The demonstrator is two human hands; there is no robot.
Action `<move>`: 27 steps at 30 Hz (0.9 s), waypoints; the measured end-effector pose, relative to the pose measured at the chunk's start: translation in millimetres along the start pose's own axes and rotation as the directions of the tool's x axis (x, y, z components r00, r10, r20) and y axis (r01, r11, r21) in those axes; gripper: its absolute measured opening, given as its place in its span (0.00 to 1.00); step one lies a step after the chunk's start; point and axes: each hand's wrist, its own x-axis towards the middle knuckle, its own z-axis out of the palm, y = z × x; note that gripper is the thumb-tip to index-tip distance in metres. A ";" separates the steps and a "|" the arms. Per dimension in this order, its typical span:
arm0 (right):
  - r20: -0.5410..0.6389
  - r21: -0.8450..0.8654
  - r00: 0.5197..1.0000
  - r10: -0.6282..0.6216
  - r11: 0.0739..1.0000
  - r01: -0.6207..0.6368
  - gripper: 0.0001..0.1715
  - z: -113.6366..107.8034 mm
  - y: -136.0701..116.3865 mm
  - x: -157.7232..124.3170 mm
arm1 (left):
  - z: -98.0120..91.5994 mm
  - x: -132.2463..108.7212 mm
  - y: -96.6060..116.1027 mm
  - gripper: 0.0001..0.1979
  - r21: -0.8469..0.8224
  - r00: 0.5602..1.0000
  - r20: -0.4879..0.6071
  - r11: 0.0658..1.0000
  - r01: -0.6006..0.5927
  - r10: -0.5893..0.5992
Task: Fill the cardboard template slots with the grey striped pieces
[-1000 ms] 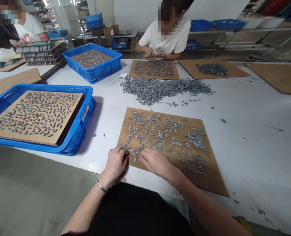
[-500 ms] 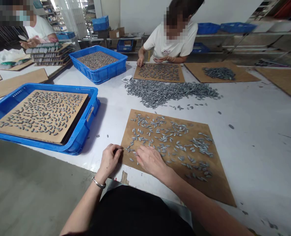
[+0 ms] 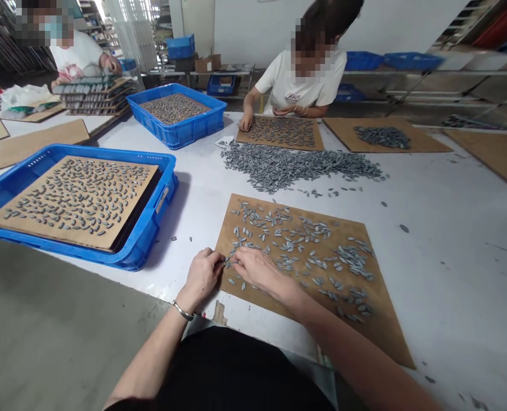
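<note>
A brown board lies before me on the white table, scattered with small grey leaf-shaped pieces. At its left edge, my left hand is closed in a pinch, with what looks like one grey piece at the fingertips. My right hand rests low over the board's left part, its fingers drawn together and pointing left among the pieces. What lies under those fingers is hidden. The two hands' fingertips are close together but apart.
A large heap of grey pieces lies beyond the board. On the left stands a blue tray holding a covered board, with another blue tray behind. A co-worker handles pieces across the table; another person is at the far left.
My left hand has moved right, to the board's edge, nearer my right hand. My right hand stays in nearly the same spot on the board. The whole view has shifted slightly.
</note>
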 end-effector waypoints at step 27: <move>0.030 -0.128 0.993 -0.113 0.985 0.116 0.18 1.1 -10.7 0.7 | -10.5 -19.8 6.1 0.06 -0.219 0.998 0.025 0.974 0.065 -0.061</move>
